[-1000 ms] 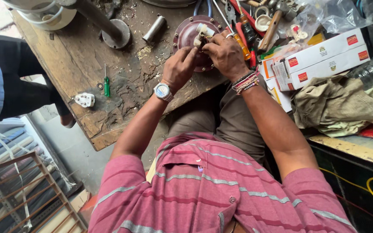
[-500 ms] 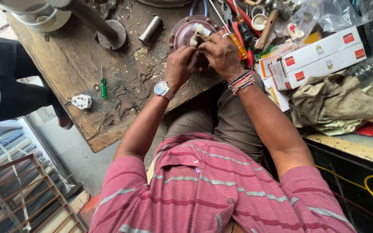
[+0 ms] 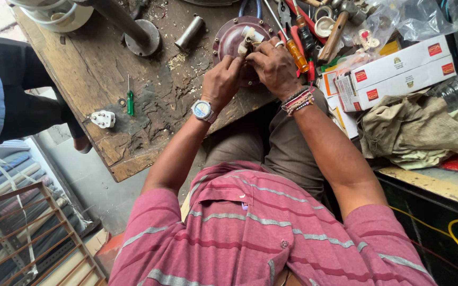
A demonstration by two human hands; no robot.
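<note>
A round dark-red metal motor part (image 3: 232,38) lies on a worn wooden workbench (image 3: 102,79). A small white part (image 3: 251,37) sits on top of it. My left hand (image 3: 222,80), with a wristwatch, grips the near edge of the round part. My right hand (image 3: 271,62), with a ring and bead bracelets, pinches the white part from the right. Both hands touch each other over the disc. What the fingertips hold underneath is hidden.
A green screwdriver (image 3: 130,99) and a white plug (image 3: 103,118) lie at the left. A metal cylinder (image 3: 190,33), an orange-handled screwdriver (image 3: 295,52), white-and-red boxes (image 3: 393,74), a cloth (image 3: 414,132) and another person's dark sleeve (image 3: 22,106) surround the bench.
Both hands stay on the round part with only small finger shifts. The view has drifted slightly.
</note>
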